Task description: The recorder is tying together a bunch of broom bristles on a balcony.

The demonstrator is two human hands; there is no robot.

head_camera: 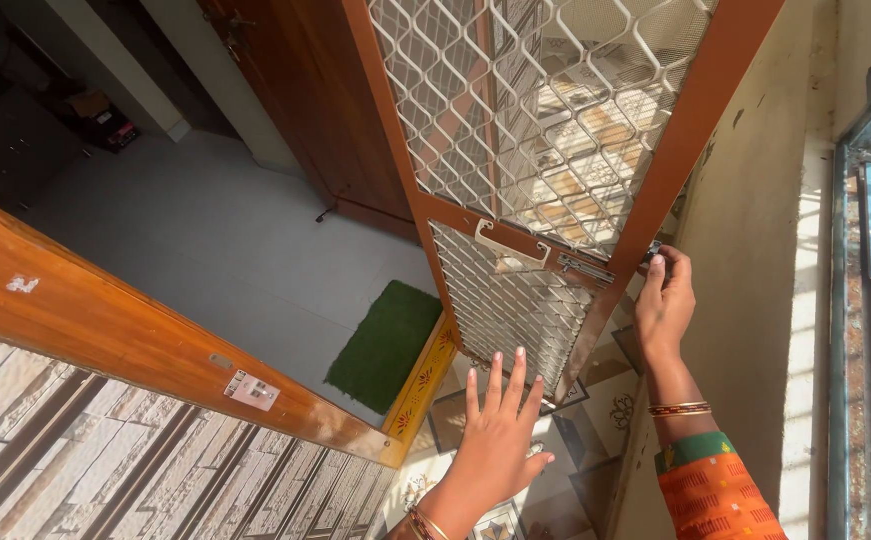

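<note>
A wooden-framed door with white metal mesh stands open toward the right wall. My right hand reaches behind the door's edge and pinches a small dark part there, near the sliding bolt. My left hand hovers with fingers spread just below the lower mesh panel, holding nothing. A white handle sits on the door's middle rail.
A green doormat lies inside past a painted yellow threshold. A brown door frame runs along the left above a stone-patterned wall. The cream wall and a window frame are at right. Patterned tiles are underfoot.
</note>
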